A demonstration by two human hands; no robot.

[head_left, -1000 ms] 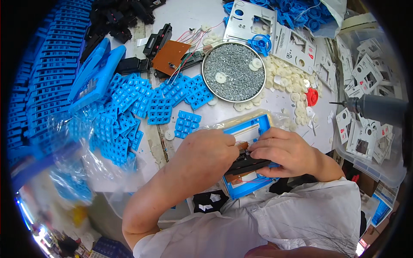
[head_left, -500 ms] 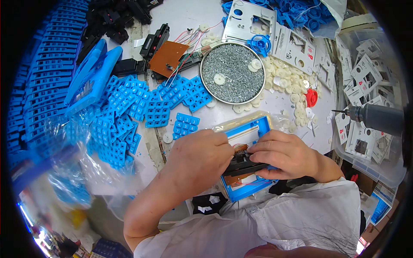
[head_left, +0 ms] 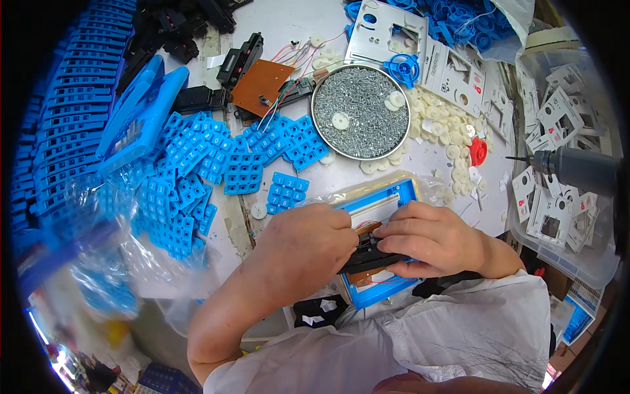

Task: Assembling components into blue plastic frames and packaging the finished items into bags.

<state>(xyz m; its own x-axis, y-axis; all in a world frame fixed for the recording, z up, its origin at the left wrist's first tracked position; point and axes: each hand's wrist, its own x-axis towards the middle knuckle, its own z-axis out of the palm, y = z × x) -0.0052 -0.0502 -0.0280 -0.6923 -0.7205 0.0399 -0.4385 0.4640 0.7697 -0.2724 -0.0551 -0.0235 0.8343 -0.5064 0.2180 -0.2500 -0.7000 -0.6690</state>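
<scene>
Both hands are closed on a black plastic part [head_left: 367,260] held over a blue rectangular plastic frame [head_left: 408,190]. My left hand [head_left: 305,241] grips the part's left end, its fingertips curled inward and partly hidden. From the other side, my right hand [head_left: 430,238] has its fingers bent over the top and its thumb along the near edge. Under the black part, a brown circuit board [head_left: 361,276] and thin red wires show inside the frame. The frame lies at the table's near edge, close to my white shirt. What sits between the fingertips is mostly hidden.
Beyond the hands stands a round tray [head_left: 314,118] of small screws. Blue keypads [head_left: 287,192] and stacked blue frames [head_left: 79,131] fill the left. Cream plastic discs [head_left: 453,131] lie right of the tray. An electric screwdriver [head_left: 564,169] juts in beside a clear bin [head_left: 558,253] of white panels.
The black part has tilted slightly between my hands, and my right fingers have shifted a little left over it. The whole view has moved slightly; other things lie as before.
</scene>
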